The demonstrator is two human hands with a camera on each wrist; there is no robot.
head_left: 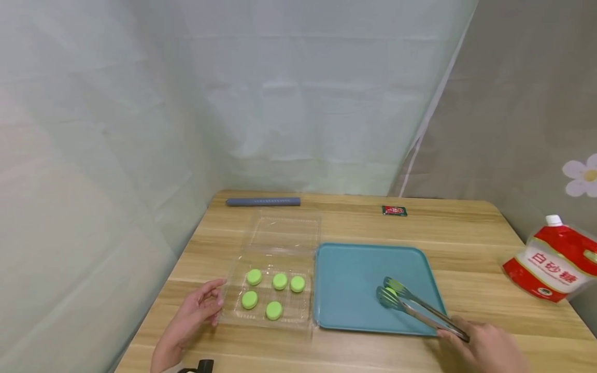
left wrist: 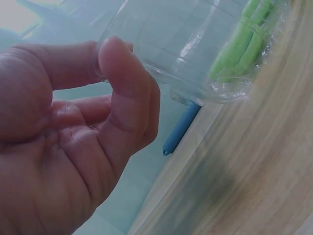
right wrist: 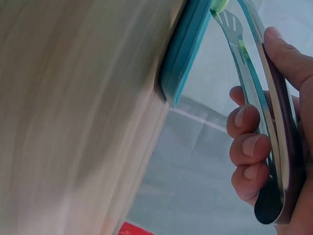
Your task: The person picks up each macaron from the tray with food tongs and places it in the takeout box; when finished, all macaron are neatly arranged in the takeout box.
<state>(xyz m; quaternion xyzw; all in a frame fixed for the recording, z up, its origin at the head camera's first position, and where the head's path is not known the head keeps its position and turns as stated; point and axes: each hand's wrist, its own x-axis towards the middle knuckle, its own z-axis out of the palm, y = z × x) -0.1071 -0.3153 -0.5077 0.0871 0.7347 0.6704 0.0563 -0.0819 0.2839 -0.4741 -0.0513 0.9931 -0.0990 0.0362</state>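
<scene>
My left hand (head_left: 192, 317) is at the left side of a clear plastic box (head_left: 295, 310), pinching its rim between thumb and fingers in the left wrist view. The box's lid (head_left: 289, 231) lies folded back, and several light green macarons (head_left: 280, 281) sit inside. My right hand (head_left: 489, 346) grips metal tongs (right wrist: 281, 142) near their closed end, with the fingers curled round the arms. At the slotted tips of the tongs, over the blue tray (head_left: 350, 280), is another green macaron (head_left: 391, 291), partly hidden by them; whether it is lifted I cannot tell.
A blue-grey stick-like case (head_left: 263, 201) lies at the table's back left. Further right is a small dark green and red packet (head_left: 394, 211). A red and white sugar pouch (head_left: 552, 261) stands at the right edge. Curtains hang behind and beside the wooden table (head_left: 475, 233).
</scene>
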